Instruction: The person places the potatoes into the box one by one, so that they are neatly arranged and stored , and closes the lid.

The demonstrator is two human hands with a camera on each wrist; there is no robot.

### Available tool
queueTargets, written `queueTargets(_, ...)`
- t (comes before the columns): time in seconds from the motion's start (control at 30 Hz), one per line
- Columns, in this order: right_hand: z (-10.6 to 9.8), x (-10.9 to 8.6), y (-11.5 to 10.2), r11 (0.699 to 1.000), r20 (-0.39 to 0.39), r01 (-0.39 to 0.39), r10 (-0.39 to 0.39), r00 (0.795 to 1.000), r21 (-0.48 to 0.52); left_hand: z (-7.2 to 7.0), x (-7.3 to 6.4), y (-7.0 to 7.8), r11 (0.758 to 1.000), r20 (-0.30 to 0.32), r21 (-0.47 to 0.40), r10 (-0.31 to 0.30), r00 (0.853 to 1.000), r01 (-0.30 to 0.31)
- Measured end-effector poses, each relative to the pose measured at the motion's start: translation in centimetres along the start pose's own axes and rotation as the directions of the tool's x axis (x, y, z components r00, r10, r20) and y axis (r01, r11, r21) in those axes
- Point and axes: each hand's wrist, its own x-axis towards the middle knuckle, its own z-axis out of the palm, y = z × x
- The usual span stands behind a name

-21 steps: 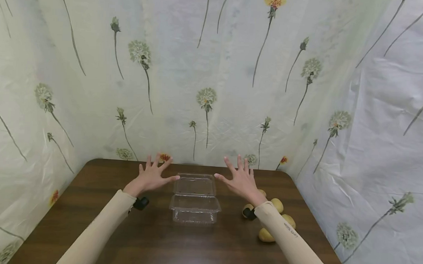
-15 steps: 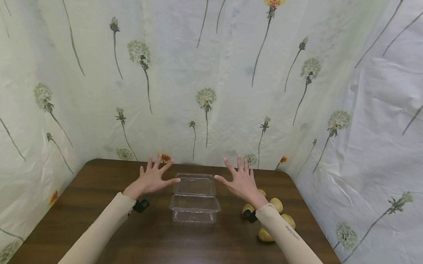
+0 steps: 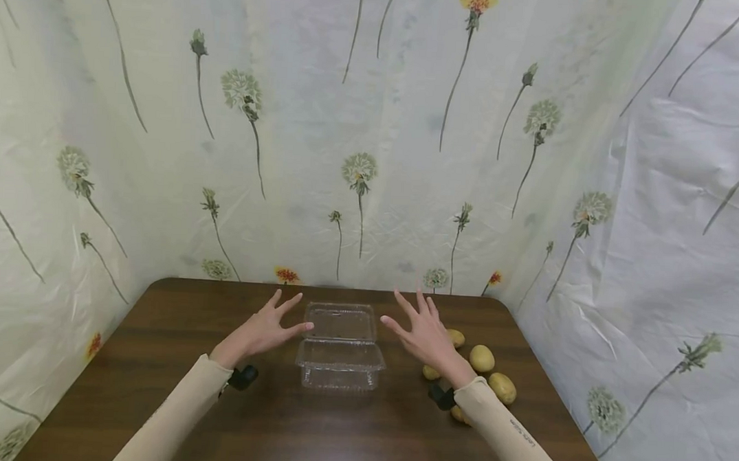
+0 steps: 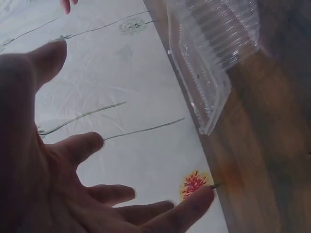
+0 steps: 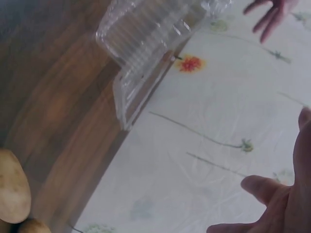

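Observation:
A clear plastic clamshell box (image 3: pixel 340 356) stands on the table with its lid folded back toward the far edge. My left hand (image 3: pixel 262 330) hovers left of it, fingers spread and holding nothing; its thumb overlaps the lid's left side in the head view. On the other side, my right hand (image 3: pixel 425 335) is raised with fingers apart, also holding nothing, between the box and several potatoes (image 3: pixel 502 388). My right forearm and wrist hide part of the potatoes. The left wrist view shows the ribbed clear box (image 4: pixel 218 34) beyond my spread fingers.
The dark wooden table (image 3: pixel 360 436) has rounded far corners. A pale curtain (image 3: pixel 312 118) printed with dandelions hangs behind it and along both sides. Potatoes (image 5: pixel 12 187) lie at the left edge of the right wrist view.
Both hands have dipped lower and nearer, and the right has shifted slightly right, so more of the potatoes shows beside the forearm. The clamshell box stays in place.

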Motion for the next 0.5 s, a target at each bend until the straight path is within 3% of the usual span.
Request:
queueTargets(0.4,0.8,-1.7,1.4,0.997,-0.032,-0.033,0.035,0.999,0.067,2.5,-0.8,-0.9,0.994,-0.037,-0.107,-0.039,0.999,0.035)
queueTargets(0.5,1.0,-2.1,1.9,0.994,-0.031,-0.059,0.063,0.998,0.094,2.9,-1.0,-1.2,0.985,-0.031,-0.162,-0.072,0.997,0.066)
